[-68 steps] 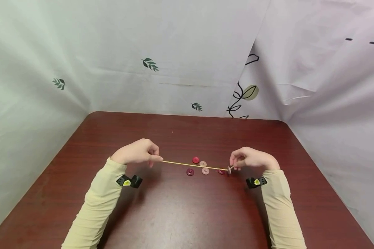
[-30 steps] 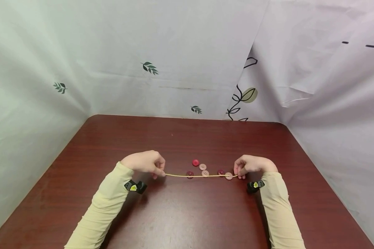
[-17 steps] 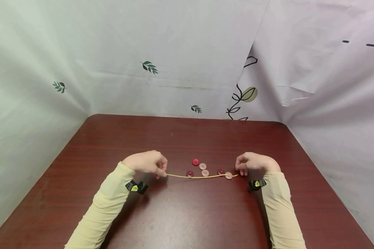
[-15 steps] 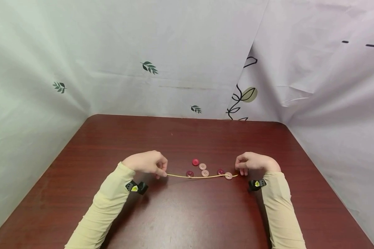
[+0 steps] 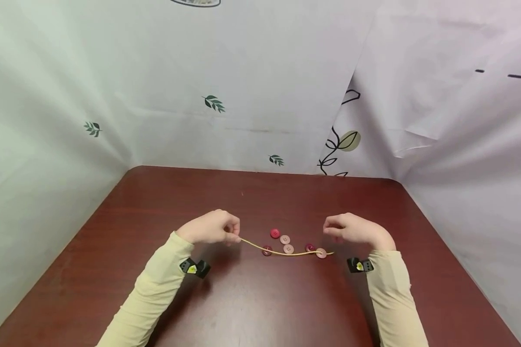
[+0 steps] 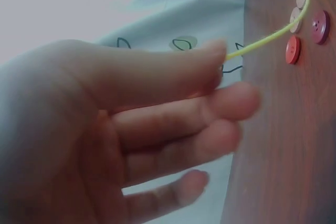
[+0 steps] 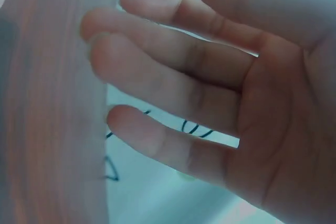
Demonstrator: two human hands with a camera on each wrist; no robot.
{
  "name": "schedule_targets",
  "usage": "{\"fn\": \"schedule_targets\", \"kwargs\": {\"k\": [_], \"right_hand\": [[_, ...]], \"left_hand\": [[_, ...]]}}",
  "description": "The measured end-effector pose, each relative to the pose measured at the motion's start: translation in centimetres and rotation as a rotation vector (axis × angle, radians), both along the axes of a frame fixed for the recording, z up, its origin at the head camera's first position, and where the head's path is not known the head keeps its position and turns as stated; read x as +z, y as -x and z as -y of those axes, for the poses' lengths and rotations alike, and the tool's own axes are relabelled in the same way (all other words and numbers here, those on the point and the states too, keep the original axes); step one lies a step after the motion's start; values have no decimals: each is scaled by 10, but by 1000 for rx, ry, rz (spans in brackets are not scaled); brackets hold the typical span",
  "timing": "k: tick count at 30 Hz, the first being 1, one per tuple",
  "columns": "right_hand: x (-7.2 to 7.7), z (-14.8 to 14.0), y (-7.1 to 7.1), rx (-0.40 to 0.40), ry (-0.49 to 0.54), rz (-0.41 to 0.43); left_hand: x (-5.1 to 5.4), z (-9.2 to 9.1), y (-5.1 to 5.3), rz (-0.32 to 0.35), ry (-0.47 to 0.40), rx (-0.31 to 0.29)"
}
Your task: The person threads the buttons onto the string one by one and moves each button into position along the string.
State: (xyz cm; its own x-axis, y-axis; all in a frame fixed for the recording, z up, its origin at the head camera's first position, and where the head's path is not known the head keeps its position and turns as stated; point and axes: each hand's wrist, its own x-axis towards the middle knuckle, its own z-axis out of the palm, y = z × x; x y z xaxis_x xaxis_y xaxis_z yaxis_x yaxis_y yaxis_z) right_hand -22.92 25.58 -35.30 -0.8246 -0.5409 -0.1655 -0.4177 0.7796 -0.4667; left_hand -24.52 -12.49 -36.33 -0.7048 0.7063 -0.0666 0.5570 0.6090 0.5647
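My left hand [image 5: 212, 227] pinches one end of a thin yellow cord [image 5: 256, 246] between thumb and finger. From there the cord sags to the tabletop and runs right, threaded through a pale pink button [image 5: 321, 253] near its far end. My right hand [image 5: 351, 228] hovers just above that end, holding nothing; its fingers look loosely extended in the right wrist view. Beneath or beside the cord lie a dark red button [image 5: 267, 250] and another dark maroon button [image 5: 310, 247]. Behind it are a bright red button [image 5: 275, 233] and two pale pink buttons [image 5: 284, 239].
Everything lies on a reddish-brown wooden table [image 5: 252, 299] with rounded far corners. A white cloth [image 5: 260, 62] with leaf prints hangs around its back and sides. Dark wrist cameras [image 5: 195, 267] are strapped over both sleeves.
My right hand has let go of the cord's end and risen off it. The cord has slackened from taut to sagging, and the threaded button now lies flat. My left hand shifted slightly right.
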Motion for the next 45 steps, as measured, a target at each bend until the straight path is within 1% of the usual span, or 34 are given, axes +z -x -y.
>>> {"fn": "schedule_targets", "kwargs": {"k": [3, 5, 9, 13, 16, 19, 22, 24, 28, 32, 36, 40, 45], "right_hand": [[2, 13, -4, 48, 5, -109], [3, 27, -6, 69, 32, -180], [1, 63, -11, 43, 159, -272], [-3, 95, -19, 14, 261, -340], [-5, 112, -27, 13, 306, -354], [-7, 121, -32, 21, 329, -345], [-10, 127, -35, 43, 321, -341], [-13, 130, -36, 53, 318, -332], [-16, 134, -36, 74, 313, -366], [-18, 136, -35, 55, 321, -385], [-19, 134, -33, 24, 342, -378], [-20, 131, -31, -5, 368, -364], [-17, 128, -29, -9, 374, -341]], "left_hand": [[-1, -4, 0, -43, -39, 31], [-2, -8, 0, -73, -71, 58], [-9, -19, -1, -134, -151, 132], [-15, -30, -6, -138, -243, 219], [-16, -38, -11, -115, -288, 251], [-17, -45, -15, -96, -310, 239], [-18, -49, -19, -79, -322, 218], [-19, -51, -21, -64, -330, 216], [-20, -52, -24, -46, -348, 217], [-21, -52, -25, -31, -358, 213], [-22, -53, -25, -14, -361, 209], [-22, -53, -24, -16, -376, 199], [-21, -53, -22, -28, -389, 184]]}}
